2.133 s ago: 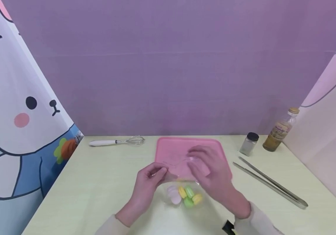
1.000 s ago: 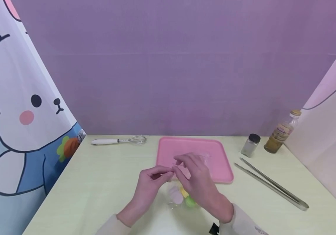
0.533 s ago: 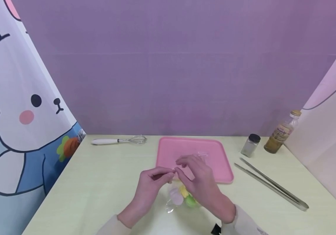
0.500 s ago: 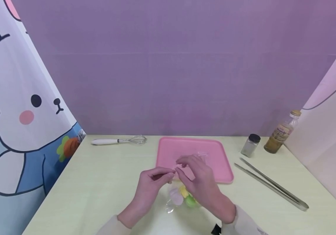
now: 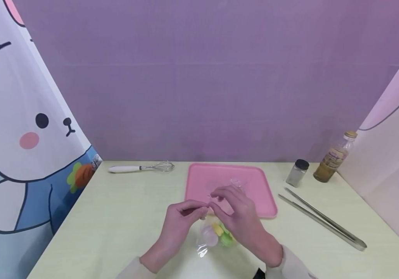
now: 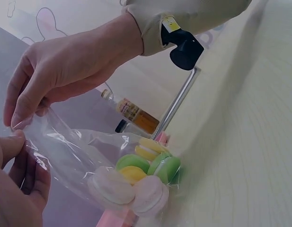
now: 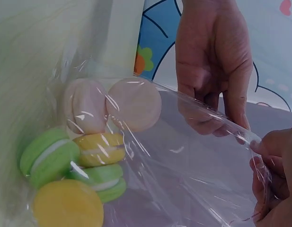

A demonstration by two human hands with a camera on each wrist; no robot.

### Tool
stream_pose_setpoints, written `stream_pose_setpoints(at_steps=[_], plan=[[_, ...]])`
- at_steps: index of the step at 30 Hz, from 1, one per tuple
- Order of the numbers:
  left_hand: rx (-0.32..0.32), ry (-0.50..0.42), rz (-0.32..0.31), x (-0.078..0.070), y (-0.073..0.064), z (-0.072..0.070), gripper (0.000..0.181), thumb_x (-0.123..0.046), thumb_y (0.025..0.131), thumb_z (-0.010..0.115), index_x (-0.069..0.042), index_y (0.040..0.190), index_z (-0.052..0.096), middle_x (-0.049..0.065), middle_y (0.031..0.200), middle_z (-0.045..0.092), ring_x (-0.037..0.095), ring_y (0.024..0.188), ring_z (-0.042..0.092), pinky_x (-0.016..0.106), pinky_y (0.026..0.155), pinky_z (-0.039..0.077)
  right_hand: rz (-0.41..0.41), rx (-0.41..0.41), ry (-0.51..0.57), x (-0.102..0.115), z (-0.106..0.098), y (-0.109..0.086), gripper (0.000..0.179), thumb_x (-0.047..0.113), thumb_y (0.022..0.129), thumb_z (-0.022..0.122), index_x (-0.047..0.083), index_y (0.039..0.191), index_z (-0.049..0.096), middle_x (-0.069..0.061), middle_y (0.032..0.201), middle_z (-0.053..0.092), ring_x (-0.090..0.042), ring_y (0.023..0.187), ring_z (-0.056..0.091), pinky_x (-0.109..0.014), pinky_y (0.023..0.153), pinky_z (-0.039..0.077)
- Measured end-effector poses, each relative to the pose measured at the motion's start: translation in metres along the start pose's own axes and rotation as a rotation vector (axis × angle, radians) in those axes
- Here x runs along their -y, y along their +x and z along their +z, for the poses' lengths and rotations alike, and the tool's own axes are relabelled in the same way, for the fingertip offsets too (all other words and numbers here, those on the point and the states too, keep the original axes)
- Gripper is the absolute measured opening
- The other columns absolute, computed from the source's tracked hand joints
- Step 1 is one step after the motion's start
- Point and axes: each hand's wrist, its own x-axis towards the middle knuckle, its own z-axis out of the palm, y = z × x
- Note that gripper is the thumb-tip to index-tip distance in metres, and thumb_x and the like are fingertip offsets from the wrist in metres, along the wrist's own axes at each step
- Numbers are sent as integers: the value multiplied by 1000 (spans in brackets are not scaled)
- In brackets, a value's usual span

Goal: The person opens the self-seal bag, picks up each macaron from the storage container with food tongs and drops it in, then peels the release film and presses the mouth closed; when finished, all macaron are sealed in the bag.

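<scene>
A clear plastic bag holds several macarons: pale pink, green and yellow. It hangs between both hands, with the macarons gathered at its bottom. In the head view, the left hand pinches the bag's upper edge between thumb and fingers. Opposite it, the right hand pinches the same edge, its thumb close to the left fingertips. Part of the macarons is hidden behind the right hand in the head view. Whether the bag's bottom touches the table I cannot tell.
A pink tray lies just beyond the hands. A whisk lies at the back left. To the right are metal tongs, a black-capped jar and a corked bottle, near the side wall.
About two seconds ago the right hand was farther right with fingers spread; it has moved left to meet the left fingertips at the bag's edge. Over the last half second the hands barely shift.
</scene>
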Motion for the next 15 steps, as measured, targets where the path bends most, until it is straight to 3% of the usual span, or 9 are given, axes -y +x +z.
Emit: stream_pose_setpoints(at_steps=[4, 15], plan=[[1, 7, 7, 1, 0, 0, 15, -15, 91, 76, -6, 103, 78, 17, 93, 74, 18, 82, 68, 32, 85, 59, 3, -5, 7, 1, 1, 0, 20, 5, 83, 80, 3, 101, 71, -6, 97, 73, -17, 81, 66, -18, 80, 54], [15, 11, 13, 2, 0, 0, 15, -15, 92, 75, -5, 104, 77, 20, 97, 73, 19, 84, 70, 33, 88, 59, 10, -24, 37, 5, 3, 0, 18, -5, 79, 78, 3, 95, 74, -5, 92, 74, -16, 78, 68, -19, 80, 56]])
